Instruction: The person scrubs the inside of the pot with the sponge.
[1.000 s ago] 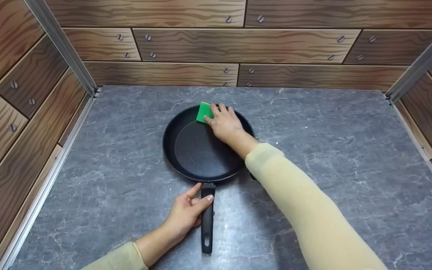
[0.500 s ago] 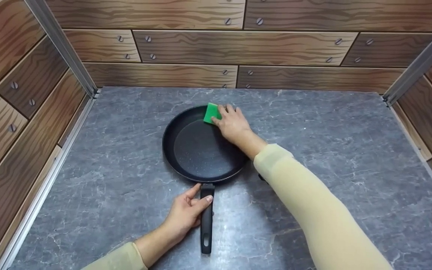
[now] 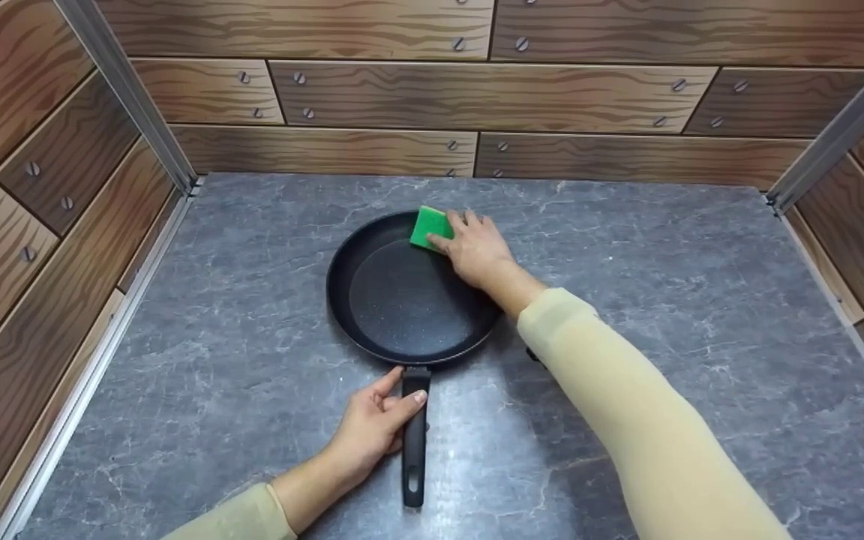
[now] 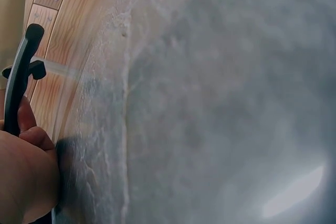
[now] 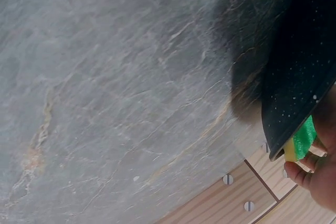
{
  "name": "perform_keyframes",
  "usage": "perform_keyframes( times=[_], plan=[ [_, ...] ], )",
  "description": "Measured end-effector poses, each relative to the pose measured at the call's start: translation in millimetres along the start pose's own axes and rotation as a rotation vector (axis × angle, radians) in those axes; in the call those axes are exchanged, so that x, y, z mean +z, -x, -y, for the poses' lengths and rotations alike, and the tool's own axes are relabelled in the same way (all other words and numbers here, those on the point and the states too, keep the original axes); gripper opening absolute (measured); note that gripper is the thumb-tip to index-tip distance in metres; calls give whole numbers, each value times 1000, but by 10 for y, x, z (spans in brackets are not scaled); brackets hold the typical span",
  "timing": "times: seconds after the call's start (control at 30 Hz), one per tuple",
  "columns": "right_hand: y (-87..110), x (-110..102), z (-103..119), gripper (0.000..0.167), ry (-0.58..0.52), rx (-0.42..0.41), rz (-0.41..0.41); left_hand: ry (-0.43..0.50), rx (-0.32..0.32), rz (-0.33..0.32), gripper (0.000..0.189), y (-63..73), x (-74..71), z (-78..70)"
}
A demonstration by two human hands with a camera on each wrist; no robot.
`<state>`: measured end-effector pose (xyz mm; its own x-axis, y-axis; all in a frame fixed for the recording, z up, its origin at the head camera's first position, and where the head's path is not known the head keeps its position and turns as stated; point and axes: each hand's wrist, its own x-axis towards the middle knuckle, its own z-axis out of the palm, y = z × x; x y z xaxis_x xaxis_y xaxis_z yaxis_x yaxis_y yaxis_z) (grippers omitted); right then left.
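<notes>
A black frying pan point(image 3: 402, 307) is on the grey marbled table, its handle point(image 3: 414, 465) pointing toward the person. My left hand point(image 3: 368, 424) grips that handle close to the pan, thumb lying on top. In the left wrist view the handle point(image 4: 20, 77) rises past the curled fingers. My right hand point(image 3: 477, 247) holds a green and yellow sponge point(image 3: 429, 228) against the inner wall at the pan's far right side. From the right wrist view, the sponge point(image 5: 302, 142) shows at the pan's rim, with fingers around it; part of it is hidden by the hand.
Wood-patterned walls point(image 3: 372, 94) enclose the table point(image 3: 237, 315) at the back and both sides. Metal profiles point(image 3: 128, 97) run along the corners. A small dark object point(image 3: 533, 355) shows beside the right sleeve.
My right hand has slid the sponge to the right along the pan's far inner wall. The left hand and the pan stay where they were.
</notes>
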<state>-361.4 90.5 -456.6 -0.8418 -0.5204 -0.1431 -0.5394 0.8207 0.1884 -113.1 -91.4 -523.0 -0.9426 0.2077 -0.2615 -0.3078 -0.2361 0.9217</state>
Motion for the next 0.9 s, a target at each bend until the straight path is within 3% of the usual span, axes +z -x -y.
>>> perform_keyframes(
  times=[0.9],
  plan=[
    [198,57,-147,62,23,2,-27,12,14,9,85,-4,-3,7]
  ],
)
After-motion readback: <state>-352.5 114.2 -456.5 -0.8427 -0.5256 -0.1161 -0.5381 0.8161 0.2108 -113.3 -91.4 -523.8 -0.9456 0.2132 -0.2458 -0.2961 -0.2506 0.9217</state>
